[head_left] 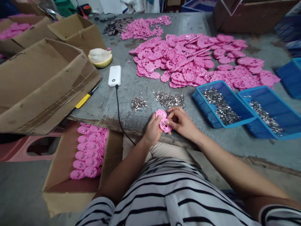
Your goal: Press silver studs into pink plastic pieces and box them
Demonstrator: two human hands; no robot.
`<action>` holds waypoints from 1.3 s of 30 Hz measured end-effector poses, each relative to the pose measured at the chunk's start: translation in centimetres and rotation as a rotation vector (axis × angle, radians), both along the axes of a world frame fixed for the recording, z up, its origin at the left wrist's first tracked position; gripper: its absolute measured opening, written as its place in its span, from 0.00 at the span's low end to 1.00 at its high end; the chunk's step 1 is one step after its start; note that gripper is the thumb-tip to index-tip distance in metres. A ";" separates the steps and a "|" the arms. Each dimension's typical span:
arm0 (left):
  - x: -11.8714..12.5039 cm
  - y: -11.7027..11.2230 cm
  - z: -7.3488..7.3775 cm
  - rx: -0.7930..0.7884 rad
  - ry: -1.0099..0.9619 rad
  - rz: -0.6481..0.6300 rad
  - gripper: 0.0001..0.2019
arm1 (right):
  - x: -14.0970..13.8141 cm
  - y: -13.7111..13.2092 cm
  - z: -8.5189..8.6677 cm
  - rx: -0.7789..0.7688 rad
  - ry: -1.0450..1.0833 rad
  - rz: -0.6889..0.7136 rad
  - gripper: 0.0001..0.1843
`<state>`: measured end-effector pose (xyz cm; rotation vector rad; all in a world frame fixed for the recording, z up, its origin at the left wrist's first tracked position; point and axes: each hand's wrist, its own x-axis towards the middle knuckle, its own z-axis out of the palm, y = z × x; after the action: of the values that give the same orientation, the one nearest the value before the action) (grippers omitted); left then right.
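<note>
My left hand point(152, 129) grips a pink plastic piece point(162, 117) with small holes in it, held over the front edge of the table. Close against its right side, my right hand point(180, 121) has its thumb and fingers pinched at the lower part of the piece. Whatever tiny item may be between those fingertips is hidden. Just beyond my hands lie two heaps of small shiny metal parts, a larger heap point(170, 99) and a smaller heap point(138, 103).
A big pile of pink pieces point(188, 59) covers the table's middle. Two blue trays point(204, 108) of metal parts stand at right. A white power bank point(115, 76), a yellow cutter point(83, 100) and cardboard boxes point(70, 62) are left. Below, an open carton point(57, 157) holds stacked pink pieces.
</note>
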<state>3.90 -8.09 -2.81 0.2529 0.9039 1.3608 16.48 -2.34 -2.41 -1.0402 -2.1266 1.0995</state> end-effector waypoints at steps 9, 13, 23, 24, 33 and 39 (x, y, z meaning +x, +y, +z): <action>-0.5 -0.5 -0.4 0.110 0.088 -0.108 0.21 | 7.3 6.8 5.8 0.259 -0.457 -0.636 0.07; -0.2 -0.8 -0.6 0.116 0.190 -0.114 0.26 | 9.5 9.0 5.1 0.071 -0.998 -0.424 0.07; -0.1 -0.7 -0.9 0.070 0.251 -0.129 0.24 | 8.8 7.8 3.9 0.066 -1.107 -0.386 0.11; -0.1 -0.7 -0.9 0.070 0.251 -0.128 0.24 | 8.8 7.8 3.9 0.071 -1.098 -0.387 0.11; -0.1 -0.7 -0.9 0.058 0.251 -0.145 0.25 | 8.8 7.7 4.3 0.105 -1.052 -0.426 0.14; -0.1 -0.7 -0.9 0.061 0.253 -0.148 0.24 | 9.0 7.7 4.3 0.129 -1.044 -0.490 0.16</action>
<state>3.83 -8.79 -3.67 0.5379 1.0326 1.2376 25.49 5.35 1.89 -2.2337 -2.3467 0.1345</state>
